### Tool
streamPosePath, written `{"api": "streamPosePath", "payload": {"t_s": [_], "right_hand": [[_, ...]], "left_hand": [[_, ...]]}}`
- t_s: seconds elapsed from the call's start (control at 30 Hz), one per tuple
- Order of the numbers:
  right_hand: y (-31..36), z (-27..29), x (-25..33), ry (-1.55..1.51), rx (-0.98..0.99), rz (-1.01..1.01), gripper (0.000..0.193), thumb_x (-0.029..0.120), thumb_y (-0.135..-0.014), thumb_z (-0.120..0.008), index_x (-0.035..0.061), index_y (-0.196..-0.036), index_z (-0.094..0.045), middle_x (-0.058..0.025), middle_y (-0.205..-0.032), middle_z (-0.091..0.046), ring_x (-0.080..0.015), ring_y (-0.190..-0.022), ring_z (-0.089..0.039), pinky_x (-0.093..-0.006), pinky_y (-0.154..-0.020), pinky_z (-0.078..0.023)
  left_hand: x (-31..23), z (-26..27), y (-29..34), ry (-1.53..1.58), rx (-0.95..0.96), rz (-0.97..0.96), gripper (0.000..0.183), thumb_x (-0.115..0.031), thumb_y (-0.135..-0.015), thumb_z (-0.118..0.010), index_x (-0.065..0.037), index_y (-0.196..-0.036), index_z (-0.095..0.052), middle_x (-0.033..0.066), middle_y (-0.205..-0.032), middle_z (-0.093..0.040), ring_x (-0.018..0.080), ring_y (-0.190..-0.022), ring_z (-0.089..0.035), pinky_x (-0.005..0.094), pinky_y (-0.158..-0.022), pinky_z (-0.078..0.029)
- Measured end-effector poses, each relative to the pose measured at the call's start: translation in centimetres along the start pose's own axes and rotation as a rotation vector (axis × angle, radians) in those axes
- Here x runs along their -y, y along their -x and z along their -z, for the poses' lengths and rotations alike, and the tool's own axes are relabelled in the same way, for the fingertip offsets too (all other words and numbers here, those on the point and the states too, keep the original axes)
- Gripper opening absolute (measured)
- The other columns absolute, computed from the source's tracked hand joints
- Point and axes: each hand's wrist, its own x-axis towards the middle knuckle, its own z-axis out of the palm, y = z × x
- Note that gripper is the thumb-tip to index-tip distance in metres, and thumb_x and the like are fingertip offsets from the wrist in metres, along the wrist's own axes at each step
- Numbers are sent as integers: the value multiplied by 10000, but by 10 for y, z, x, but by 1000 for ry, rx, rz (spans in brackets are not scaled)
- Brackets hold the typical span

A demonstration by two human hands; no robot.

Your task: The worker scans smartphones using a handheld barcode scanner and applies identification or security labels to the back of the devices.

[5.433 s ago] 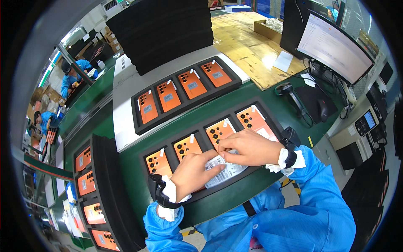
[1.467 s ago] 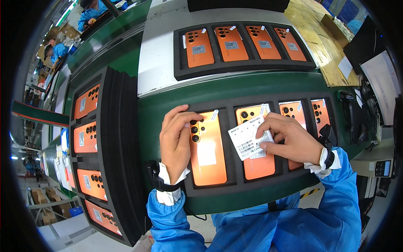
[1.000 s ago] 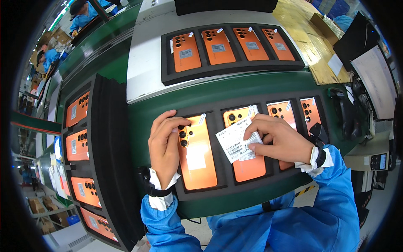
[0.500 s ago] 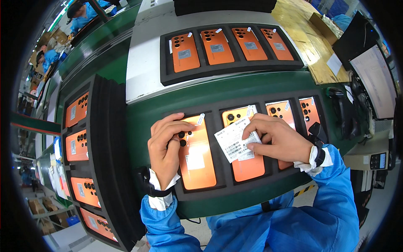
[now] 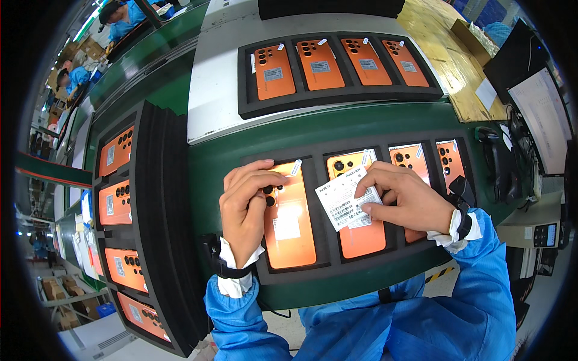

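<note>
White printed sheet, bearing dark lettering and barcode-like lines, is pinched between the bent thumb and fingers of the right hand, above the second phone in the near foam tray, whose four slots each hold an orange phone. Half open and loosely curled, the left hand rests fingertips on the camera end of the leftmost phone, marked with a pale rectangular label. Four more orange phones, with grey labels, lie in the far tray.

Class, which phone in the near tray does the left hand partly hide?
The leftmost phone: the left hand covers its upper-left corner and hides none of the other three.
</note>
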Motion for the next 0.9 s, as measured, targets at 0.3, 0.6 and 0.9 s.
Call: {"api": "streamPosePath", "payload": {"t_s": [0.3,0.6,0.9], "right_hand": [[-3,3,-5,-10,16,-32,261,34,-958,-766,2,-1198,-667,-51,-975,-486,-80,-763,-522,-242,-691,-597],[-7,5,-11,-304,92,-40,250,74,-1036,-683,5,-1267,-614,-30,-834,-593,-125,-765,-706,-306,-695,-626],[-29,-14,19,-405,191,26,397,226,-1093,-644,23,-1429,-582,-92,-893,-701,-107,-748,-691,-245,-661,-560]], "left_hand": [[-26,4,6,0,436,-260,312,55,-784,-520,1,-978,-758,135,-1027,-781,341,-1150,-726,463,-1068,-491],[-30,-4,13,-120,429,-266,264,80,-762,-552,-42,-909,-735,110,-982,-741,294,-1093,-705,494,-1140,-448],[-27,4,18,133,72,-365,146,67,-735,-563,-30,-746,-671,59,-757,-689,267,-869,-681,460,-973,-494]]}}
